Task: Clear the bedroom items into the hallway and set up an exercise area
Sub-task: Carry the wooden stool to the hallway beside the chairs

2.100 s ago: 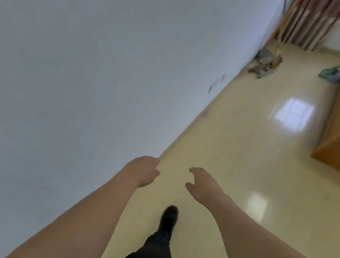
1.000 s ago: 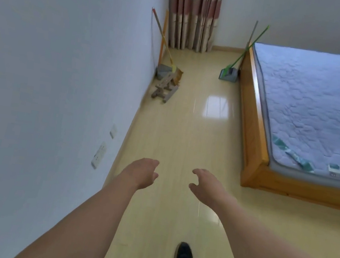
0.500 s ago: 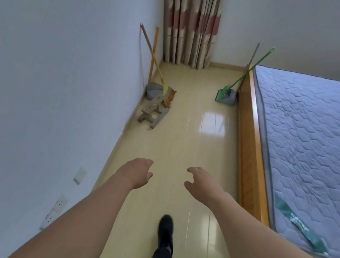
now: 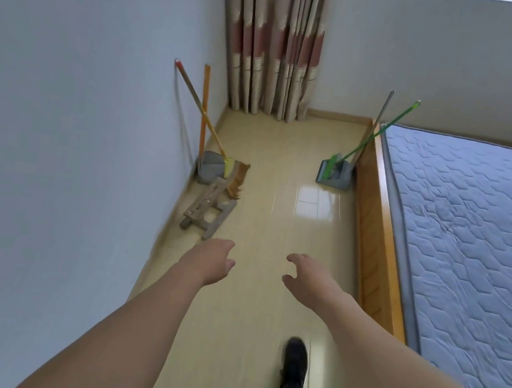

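Two hands, left hand [image 4: 209,261] and right hand [image 4: 308,276], reach loose and empty toward the small wooden stool [image 4: 207,208] by the wall; we judge it stiff, probably light, best gripped by its top plank.

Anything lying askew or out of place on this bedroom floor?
Yes: a small wooden stool lies tipped on its side by the left wall, legs pointing sideways. Beside it a broom and dustpan lean on the wall; a green broom leans on the bed frame. Both hands hold nothing.
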A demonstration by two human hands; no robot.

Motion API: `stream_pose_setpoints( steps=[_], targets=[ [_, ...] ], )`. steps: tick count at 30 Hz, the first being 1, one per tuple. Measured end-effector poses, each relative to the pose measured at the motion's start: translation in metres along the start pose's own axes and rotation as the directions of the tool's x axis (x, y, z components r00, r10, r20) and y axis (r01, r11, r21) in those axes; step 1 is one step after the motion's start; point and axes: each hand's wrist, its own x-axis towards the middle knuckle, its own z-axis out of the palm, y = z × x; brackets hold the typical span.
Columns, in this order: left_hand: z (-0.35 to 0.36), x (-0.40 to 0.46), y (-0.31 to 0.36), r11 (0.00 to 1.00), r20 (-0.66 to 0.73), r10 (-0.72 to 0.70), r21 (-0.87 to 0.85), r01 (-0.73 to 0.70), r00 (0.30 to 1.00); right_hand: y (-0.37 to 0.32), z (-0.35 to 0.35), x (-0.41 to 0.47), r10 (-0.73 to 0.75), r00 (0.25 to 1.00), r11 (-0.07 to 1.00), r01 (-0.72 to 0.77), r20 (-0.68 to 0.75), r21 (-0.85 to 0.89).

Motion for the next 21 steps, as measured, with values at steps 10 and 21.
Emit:
stream_pose_setpoints(
  steps=[10, 21],
  targets=[
    [-0.110, 0.235, 0.007, 0.985, -0.077, -0.166, -0.058, 0.162, 0.983, 0.015, -0.133, 0.276, -0.123, 0.990, 0.991, 0.126, 0.074, -0.046],
    [-0.188, 0.384, -0.066, 0.920, -0.065, -0.320, -0.260, 0.293, 0.945, -0.077, -0.195, 0.497, -0.297, 0.922, 0.913, 0.350, 0.248, -0.208]
  ],
)
